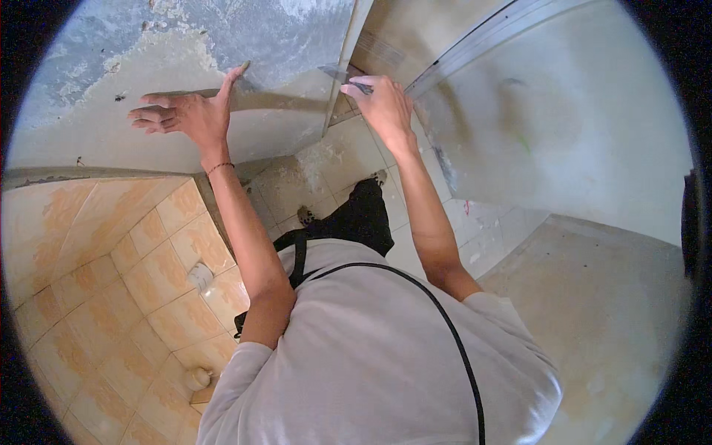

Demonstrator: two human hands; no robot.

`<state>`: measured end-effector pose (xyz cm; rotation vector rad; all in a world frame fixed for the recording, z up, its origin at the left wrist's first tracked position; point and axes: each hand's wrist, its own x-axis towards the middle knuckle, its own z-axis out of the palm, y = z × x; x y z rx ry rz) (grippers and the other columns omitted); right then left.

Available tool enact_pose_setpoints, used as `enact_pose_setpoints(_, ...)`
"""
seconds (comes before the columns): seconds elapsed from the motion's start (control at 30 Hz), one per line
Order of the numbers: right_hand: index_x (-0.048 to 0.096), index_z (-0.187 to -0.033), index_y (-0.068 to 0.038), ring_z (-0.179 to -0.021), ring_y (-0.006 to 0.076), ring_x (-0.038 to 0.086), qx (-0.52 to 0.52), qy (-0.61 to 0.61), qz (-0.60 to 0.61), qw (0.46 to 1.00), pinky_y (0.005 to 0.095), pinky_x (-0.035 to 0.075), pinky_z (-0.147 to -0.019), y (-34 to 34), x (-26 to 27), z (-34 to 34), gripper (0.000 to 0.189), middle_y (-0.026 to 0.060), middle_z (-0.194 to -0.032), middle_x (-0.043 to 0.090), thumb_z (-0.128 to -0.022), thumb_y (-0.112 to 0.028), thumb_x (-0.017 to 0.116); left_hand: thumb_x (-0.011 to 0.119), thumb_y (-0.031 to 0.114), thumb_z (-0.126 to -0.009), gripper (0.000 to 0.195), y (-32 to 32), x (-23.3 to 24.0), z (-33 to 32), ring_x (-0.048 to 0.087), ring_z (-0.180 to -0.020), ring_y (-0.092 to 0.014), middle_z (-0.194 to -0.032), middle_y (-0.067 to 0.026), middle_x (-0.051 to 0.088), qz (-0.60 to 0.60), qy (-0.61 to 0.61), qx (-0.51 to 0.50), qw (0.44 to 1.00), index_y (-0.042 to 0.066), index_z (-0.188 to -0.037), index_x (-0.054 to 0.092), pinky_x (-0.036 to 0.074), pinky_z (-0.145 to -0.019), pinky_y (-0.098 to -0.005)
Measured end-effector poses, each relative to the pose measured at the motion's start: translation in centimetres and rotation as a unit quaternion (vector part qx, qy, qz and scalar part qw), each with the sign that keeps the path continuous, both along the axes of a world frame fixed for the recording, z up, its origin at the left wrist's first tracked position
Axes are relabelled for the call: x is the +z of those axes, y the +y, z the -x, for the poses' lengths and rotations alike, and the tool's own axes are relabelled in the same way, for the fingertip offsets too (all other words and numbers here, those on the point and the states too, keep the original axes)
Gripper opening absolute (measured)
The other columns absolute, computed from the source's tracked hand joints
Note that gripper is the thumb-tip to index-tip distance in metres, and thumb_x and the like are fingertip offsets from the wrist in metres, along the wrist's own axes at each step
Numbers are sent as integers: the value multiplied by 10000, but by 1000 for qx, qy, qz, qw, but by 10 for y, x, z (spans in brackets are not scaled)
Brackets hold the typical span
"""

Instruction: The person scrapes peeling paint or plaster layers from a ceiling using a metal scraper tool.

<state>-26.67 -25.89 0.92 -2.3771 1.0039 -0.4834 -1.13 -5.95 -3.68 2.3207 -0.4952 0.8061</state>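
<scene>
My right hand grips a putty knife by its dark handle. The thin blade points left, at the edge of a wall; whether it touches is hard to tell. My left hand is spread in front of the same wall, palm side turned away, holding nothing. Its thumb reaches up beside a bare bluish-grey patch with ragged, flaking borders. Below that patch the wall surface is smoother and pale. A shadow falls across it between my hands.
To the left, an orange-patterned tiled room holds a white cylindrical container. Pale floor tiles under me bear whitish dust. A pale wall stands close on my right, and a black cord runs over my shirt.
</scene>
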Motion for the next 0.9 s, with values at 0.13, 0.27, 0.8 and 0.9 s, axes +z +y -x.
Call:
enact_pose_setpoints(0.13, 837, -1059, -99, -970, 432, 732, -12, -11, -29, 999, 518, 557, -872, 1, -12, -10, 332, 231, -1002, 776, -920, -397, 795, 715, 983, -600, 1793, -1, 0, 1, -374, -1448, -629, -1535, -489, -376, -9, 17, -3, 1000, -123, -1524, -352, -136, -1073, -840)
enact_pose_setpoints(0.27, 825, -1121, -112, -1025, 417, 734, -11, 22, -31, 999, 481, 564, -916, -8, -25, 5, 397, 204, -1059, 783, -928, -456, 775, 712, 985, -599, 1794, 5, -8, -6, -381, -1449, -620, -1534, -485, -383, -62, 47, 37, 996, -124, -1522, -354, -147, -1068, -839)
enact_pose_setpoints(0.8, 817, -1190, -152, -1052, 374, 748, 10, -36, -64, 997, 436, 563, -930, 16, 4, -5, 424, 155, -1126, 791, -948, -492, 742, 710, 1000, -567, 1819, 2, -6, -3, -352, -1442, -654, -1513, -518, -367, -44, -62, 23, 997, -129, -1523, -346, -103, -1075, -850)
enact_pose_setpoints(0.9, 818, -1188, -169, -1053, 359, 752, 31, -54, -119, 991, 422, 563, -927, 0, -8, -2, 420, 133, -1131, 795, -955, -508, 734, 707, 1004, -564, 1822, 1, -3, -2, -351, -1439, -659, -1510, -527, -360, -62, -25, 38, 997, -136, -1521, -343, -103, -1075, -849)
